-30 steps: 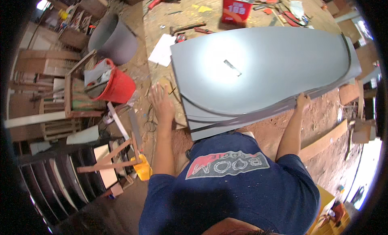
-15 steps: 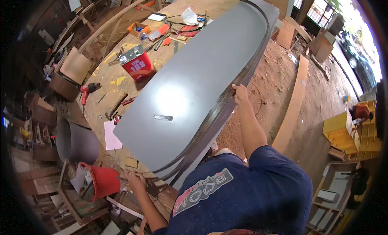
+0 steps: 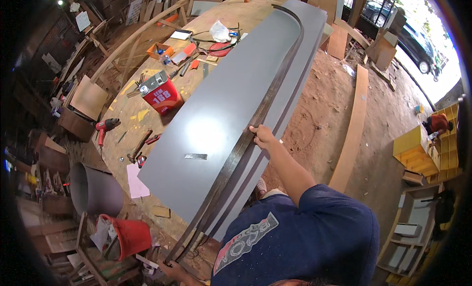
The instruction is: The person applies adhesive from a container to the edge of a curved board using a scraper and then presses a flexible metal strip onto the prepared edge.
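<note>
A long, flexible dark-brown edging strip [image 3: 227,169] lies over a grey panel [image 3: 211,99] on the workbench, and its far end curls round near the panel's far edge. My right hand [image 3: 264,137] pinches the strip about halfway along, at the panel's right side. At the lower left, my left hand [image 3: 173,270] grips the strip's near end, past the panel's near edge; part of that hand lies at the picture's dark rim. A short dark piece of strip [image 3: 196,156] rests flat on the panel.
Left of the panel on the bench [image 3: 132,106] are a red can [image 3: 161,93], a red heat gun [image 3: 105,128], a hammer [image 3: 139,145] and pink paper [image 3: 137,181]. A red bucket [image 3: 129,238] stands near my left arm. At far right, another person [image 3: 439,123] bends by yellow furniture.
My right hand has drawn the strip leftward and nearer, off the panel's right edge onto its face. My left hand has moved down toward me with the near end, straightening its curve.
</note>
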### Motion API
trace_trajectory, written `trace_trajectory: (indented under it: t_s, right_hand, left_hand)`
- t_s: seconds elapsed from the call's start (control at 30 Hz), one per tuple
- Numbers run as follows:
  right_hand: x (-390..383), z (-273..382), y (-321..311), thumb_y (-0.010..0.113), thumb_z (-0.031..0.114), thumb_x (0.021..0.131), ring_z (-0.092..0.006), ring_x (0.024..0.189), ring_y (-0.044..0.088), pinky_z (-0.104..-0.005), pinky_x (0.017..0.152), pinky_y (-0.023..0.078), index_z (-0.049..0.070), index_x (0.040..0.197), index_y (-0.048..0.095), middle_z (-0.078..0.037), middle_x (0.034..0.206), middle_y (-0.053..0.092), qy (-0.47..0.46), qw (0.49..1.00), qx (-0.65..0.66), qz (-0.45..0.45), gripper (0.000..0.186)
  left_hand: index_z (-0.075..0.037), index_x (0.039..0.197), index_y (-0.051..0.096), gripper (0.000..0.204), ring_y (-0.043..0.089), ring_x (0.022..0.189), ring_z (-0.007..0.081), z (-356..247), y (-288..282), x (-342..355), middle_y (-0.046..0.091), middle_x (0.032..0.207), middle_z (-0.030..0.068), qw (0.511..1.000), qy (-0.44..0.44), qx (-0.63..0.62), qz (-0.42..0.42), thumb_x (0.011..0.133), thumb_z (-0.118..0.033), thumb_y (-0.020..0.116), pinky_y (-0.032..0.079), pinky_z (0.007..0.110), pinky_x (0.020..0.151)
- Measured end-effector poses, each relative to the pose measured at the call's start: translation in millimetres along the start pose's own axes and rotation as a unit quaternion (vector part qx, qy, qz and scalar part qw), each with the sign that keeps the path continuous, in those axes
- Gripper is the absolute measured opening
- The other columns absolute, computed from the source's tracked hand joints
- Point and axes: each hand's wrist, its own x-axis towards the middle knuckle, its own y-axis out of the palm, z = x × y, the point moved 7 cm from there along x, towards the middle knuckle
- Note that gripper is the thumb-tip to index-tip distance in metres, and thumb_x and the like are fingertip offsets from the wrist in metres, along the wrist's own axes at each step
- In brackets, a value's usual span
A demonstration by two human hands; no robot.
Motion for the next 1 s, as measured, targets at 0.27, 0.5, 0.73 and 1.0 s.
trace_trajectory:
  t_s: [0.27, 0.5, 0.73, 1.0]
  right_hand:
    - [-8.8, -16.8, 29.3, 0.072, 0.028, 0.103, -0.0178, 0.060, 0.057, -0.0315, 0.059, 0.055, -0.003, 0.114, 0.055, -0.017, 0.099, 0.068, 0.009, 1.000, 0.026, 0.009, 0.037]
    - [-81.3, 84.4, 9.3, 0.079, 0.050, 0.090, -0.0377, 0.136, 0.054, -0.0495, 0.111, 0.045, -0.002, 0.138, 0.055, -0.027, 0.144, 0.055, -0.180, 0.748, -0.613, -0.180, 0.075]
    - [-18.5, 97.8, -17.3, 0.063, 0.060, 0.097, -0.0330, 0.163, 0.015, -0.0497, 0.132, 0.016, 0.007, 0.163, 0.038, -0.018, 0.172, 0.028, -0.291, 0.603, -0.732, -0.128, 0.088]
    - [-2.7, 90.6, -28.8, 0.048, 0.072, 0.098, -0.0265, 0.164, 0.014, -0.0529, 0.132, 0.011, 0.005, 0.165, 0.031, -0.013, 0.175, 0.024, -0.258, 0.597, -0.747, -0.137, 0.096]
  left_hand:
    - [-0.007, 0.098, 0.074, 0.027, 0.069, 0.070, 0.0384, 10.3, -59.5, -11.5, 0.073, 0.082, 0.0140, 0.977, -0.071, 0.038, -0.195, 0.081, -0.028, 0.080, 0.052, 0.049, 0.061]
    - [-0.007, 0.101, 0.072, 0.028, 0.069, 0.072, 0.0386, 1.1, -91.6, 0.7, 0.072, 0.086, 0.0146, 0.972, -0.095, 0.021, -0.215, 0.082, -0.027, 0.079, 0.052, 0.048, 0.063]
    - [-0.006, 0.104, 0.071, 0.029, 0.069, 0.075, 0.0387, -22.2, -93.7, -2.8, 0.072, 0.089, 0.0152, 0.974, -0.099, -0.001, -0.202, 0.083, -0.025, 0.078, 0.052, 0.048, 0.065]
    - [-0.006, 0.107, 0.070, 0.031, 0.068, 0.078, 0.0389, -57.6, -64.7, -14.8, 0.071, 0.093, 0.0159, 0.984, -0.091, -0.035, -0.148, 0.084, -0.024, 0.078, 0.052, 0.048, 0.067]
